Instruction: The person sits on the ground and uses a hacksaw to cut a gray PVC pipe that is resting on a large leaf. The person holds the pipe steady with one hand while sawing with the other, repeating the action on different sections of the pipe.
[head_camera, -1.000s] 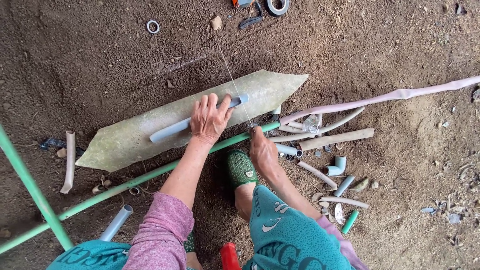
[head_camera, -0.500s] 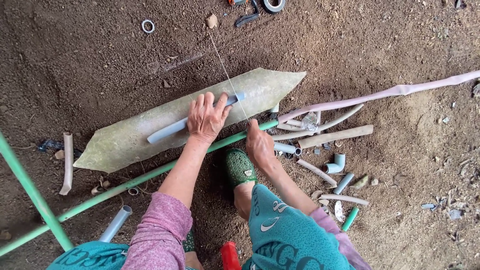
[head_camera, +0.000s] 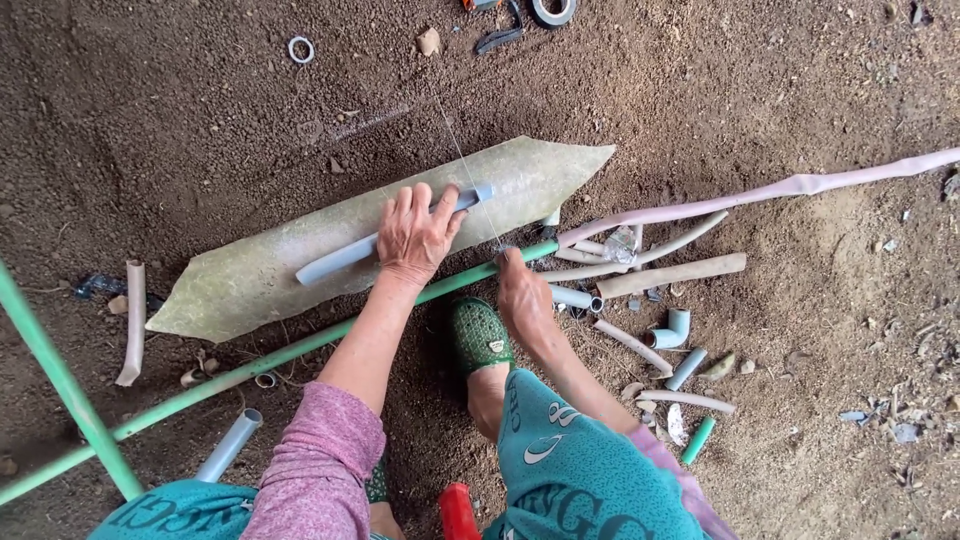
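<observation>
My left hand presses a grey-blue plastic pipe down on a long, pale green curved slab that lies on the dirt. My right hand is closed around the near end of a thin taut string, which runs over the pipe's right end and away across the ground. My foot in a green patterned slipper rests close to a long green pipe that runs along the slab's near edge.
Short pipe offcuts and elbows are scattered at the right, with a long pinkish hose beyond them. A green frame bar crosses the lower left. A tape roll and a small ring lie at the top.
My right hand has drawn the string slightly back toward me. My left hand keeps the pipe pinned in the same place.
</observation>
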